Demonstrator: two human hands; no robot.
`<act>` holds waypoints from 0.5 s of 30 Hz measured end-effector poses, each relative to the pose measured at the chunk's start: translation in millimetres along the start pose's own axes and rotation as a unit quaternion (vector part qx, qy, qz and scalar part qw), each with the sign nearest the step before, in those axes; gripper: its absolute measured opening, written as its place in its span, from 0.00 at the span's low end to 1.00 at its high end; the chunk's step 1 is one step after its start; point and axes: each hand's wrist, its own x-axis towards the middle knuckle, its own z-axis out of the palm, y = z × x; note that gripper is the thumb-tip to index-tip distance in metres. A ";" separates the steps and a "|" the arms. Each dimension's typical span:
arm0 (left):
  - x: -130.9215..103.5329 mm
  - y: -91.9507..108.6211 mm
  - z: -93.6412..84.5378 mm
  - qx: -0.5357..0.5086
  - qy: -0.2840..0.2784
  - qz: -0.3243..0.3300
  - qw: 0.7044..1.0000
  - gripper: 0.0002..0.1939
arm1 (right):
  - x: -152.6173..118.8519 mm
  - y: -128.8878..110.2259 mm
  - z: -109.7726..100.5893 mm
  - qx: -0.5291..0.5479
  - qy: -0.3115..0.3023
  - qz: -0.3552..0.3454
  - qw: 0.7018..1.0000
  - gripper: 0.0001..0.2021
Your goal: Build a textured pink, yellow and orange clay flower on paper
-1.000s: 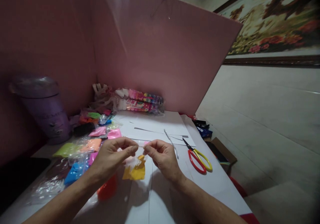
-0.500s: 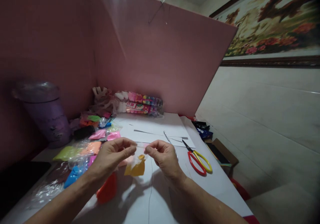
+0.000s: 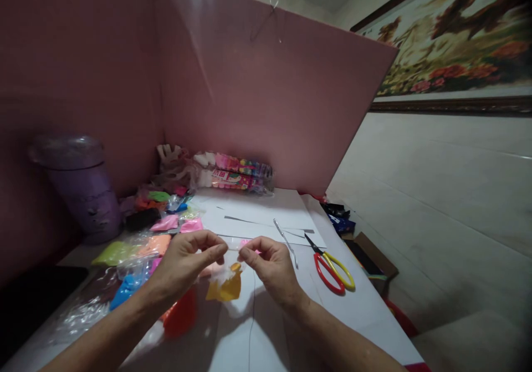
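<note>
My left hand [image 3: 199,255] is pinched, thumb against fingers, over the middle of the white table. Facing it, a short gap away, my right hand [image 3: 266,264] is pinched as well. Something thin and pale spans the gap between the fingertips, too small to name. Below the hands lies a yellow-orange piece [image 3: 225,288] in clear wrapping. A red-orange piece [image 3: 179,314] is under my left forearm. Right of my right hand are a silver tool [image 3: 286,241] and scissors [image 3: 332,266] with one red and one yellow handle.
Colourful clay packets [image 3: 155,245] crowd the left side, near a purple tumbler [image 3: 89,194]. White paper [image 3: 257,208] with dark strips lies behind the hands, and plastic-wrapped packs [image 3: 233,172] stand against the pink board. An open cardboard box [image 3: 376,258] is beyond the right edge.
The whole view has shifted slightly. Both hands remain pinched close together, and the silver tool beside my right hand shows more fully.
</note>
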 end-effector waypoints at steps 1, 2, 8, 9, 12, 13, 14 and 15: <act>-0.3 0.0 -0.6 0.005 -0.002 0.010 1.000 0.11 | 0.1 0.4 -0.1 -0.001 -0.002 -0.001 1.000 0.09; -0.6 -0.1 -0.8 0.009 -0.004 0.021 1.000 0.11 | 0.2 0.9 -0.1 -0.001 -0.005 -0.004 1.000 0.09; -1.7 -0.8 3.1 0.003 -0.027 0.018 0.999 0.11 | 0.9 2.0 0.5 0.022 -0.018 -0.002 1.000 0.10; -2.0 -0.5 3.8 0.007 -0.034 0.020 0.999 0.11 | 0.8 1.4 0.9 0.022 -0.020 0.003 1.000 0.10; -2.9 0.9 6.1 0.025 -0.040 0.032 0.998 0.12 | 0.5 0.6 2.2 0.024 -0.021 0.010 0.999 0.11; -3.2 1.4 7.1 0.025 -0.038 0.033 0.998 0.12 | 0.6 1.1 2.4 0.027 -0.018 0.011 0.999 0.11; -3.4 1.9 8.2 0.023 -0.035 0.033 0.999 0.11 | 0.9 2.1 2.5 0.030 -0.016 0.010 0.999 0.11; -3.4 2.4 9.2 0.020 -0.032 0.030 0.999 0.11 | 1.4 3.5 2.3 0.033 -0.014 0.011 0.999 0.11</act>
